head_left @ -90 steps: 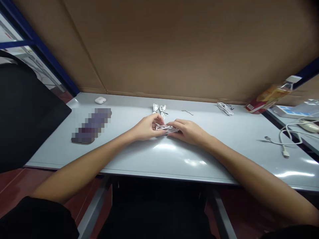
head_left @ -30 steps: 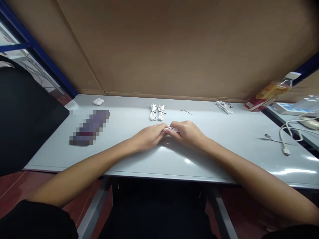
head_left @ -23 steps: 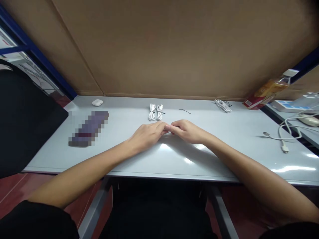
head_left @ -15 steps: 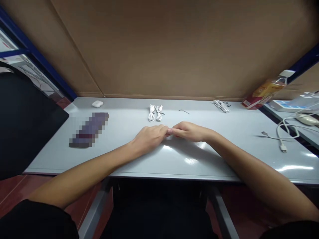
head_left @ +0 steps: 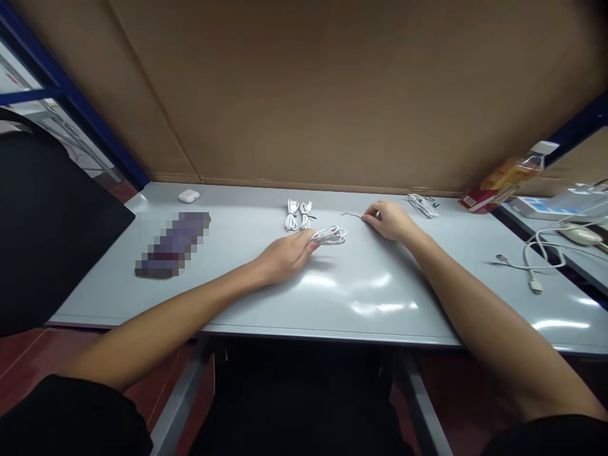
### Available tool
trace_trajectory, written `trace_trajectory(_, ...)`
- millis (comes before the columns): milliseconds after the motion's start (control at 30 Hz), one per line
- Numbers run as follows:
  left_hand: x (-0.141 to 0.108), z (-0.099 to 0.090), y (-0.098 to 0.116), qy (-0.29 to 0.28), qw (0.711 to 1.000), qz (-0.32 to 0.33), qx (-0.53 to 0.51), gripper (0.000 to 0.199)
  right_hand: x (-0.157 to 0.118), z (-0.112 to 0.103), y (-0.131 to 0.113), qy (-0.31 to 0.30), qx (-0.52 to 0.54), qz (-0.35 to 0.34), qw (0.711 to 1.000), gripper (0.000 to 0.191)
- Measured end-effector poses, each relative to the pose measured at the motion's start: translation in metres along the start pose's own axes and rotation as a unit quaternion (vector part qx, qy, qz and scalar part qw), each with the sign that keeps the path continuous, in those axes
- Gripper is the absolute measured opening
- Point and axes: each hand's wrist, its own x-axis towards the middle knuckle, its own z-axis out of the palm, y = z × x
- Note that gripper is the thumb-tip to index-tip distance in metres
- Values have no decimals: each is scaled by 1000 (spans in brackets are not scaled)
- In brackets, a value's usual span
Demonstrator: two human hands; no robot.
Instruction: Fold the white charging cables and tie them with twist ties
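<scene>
My left hand (head_left: 287, 256) is closed around one end of a coiled white cable (head_left: 331, 235), whose loops stick out to the right just above the desk. My right hand (head_left: 387, 220) pinches the right end of a thin black twist tie (head_left: 352, 215) that lies on the desk. Behind my left hand lie two white cables, a left one (head_left: 291, 216) and a right one (head_left: 306, 216), each bundled and bound with a dark tie.
Farther right, another coiled white cable (head_left: 422, 205) rests by the cardboard wall. A drink bottle (head_left: 506, 180) leans beside it. A loose white cable (head_left: 534, 266) trails across the right side. On the left are a white earbud case (head_left: 189, 196) and a pixelated dark object (head_left: 173, 246).
My hands, together before, have come apart. The right hand has moved right and back to the twist tie. The coiled cable, hidden before, now shows in my left hand.
</scene>
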Motion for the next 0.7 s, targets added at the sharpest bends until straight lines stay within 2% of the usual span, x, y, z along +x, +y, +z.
trace_trajectory(100,-1,1,1,-2,999,17,-35,32,-5,3,-19,-11,36,-7,999,19)
trace_trajectory(167,0,3,0,-2,997,31,-72,34,-14,7,-39,-38,126,-23,991,24)
trace_trajectory(267,2,6,-4,11,989,45,-139,38,-30,15,-72,-95,298,-76,947,32)
trace_trajectory(367,2,8,-6,32,979,32,-199,38,-41,20,-97,-106,349,-140,921,25)
trace_trajectory(533,1,8,-5,33,957,20,-287,48,-47,20,-107,-131,357,-161,911,24)
trace_trajectory(600,2,7,-4,21,953,26,-300,42,-47,18,-106,-155,367,-157,904,25)
trace_trajectory(700,4,8,-3,34,952,34,-302,39,-47,18,-104,-187,389,-142,891,27)
